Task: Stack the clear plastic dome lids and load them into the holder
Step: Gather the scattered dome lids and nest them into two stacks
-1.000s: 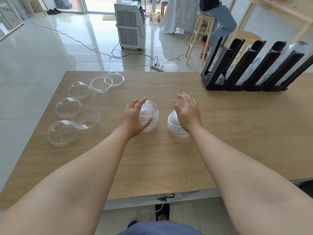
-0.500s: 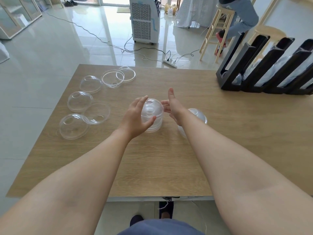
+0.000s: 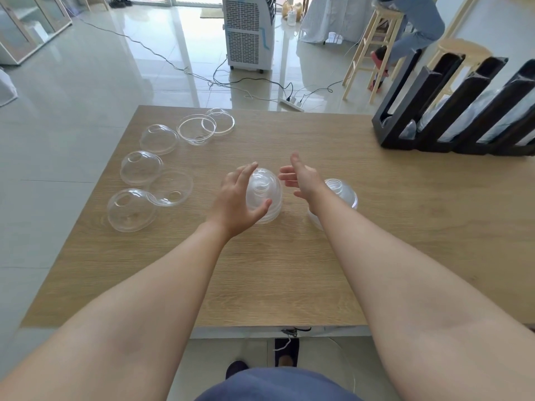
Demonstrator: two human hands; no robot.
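Note:
A stack of clear dome lids [image 3: 265,195] stands mid-table. My left hand [image 3: 236,198] cups its left side, thumb under the front and fingers over the top. My right hand [image 3: 302,179] hovers open just right of that stack, palm facing it, not touching. A second stack of lids [image 3: 343,193] sits behind my right wrist, partly hidden by the forearm. Several loose dome lids [image 3: 142,167] lie at the table's left. The black slotted holder [image 3: 451,111] stands at the far right with clear lids in its channels.
The wooden table [image 3: 289,256] has bare surface in front and to the right. Loose lids also lie near the far left edge [image 3: 197,130]. Beyond the table are a white air cooler [image 3: 250,30], floor cables, wooden stools and a seated person.
My right hand left the right stack and moved left toward the stack under my left hand. The view shifted, so the holder now sits further right.

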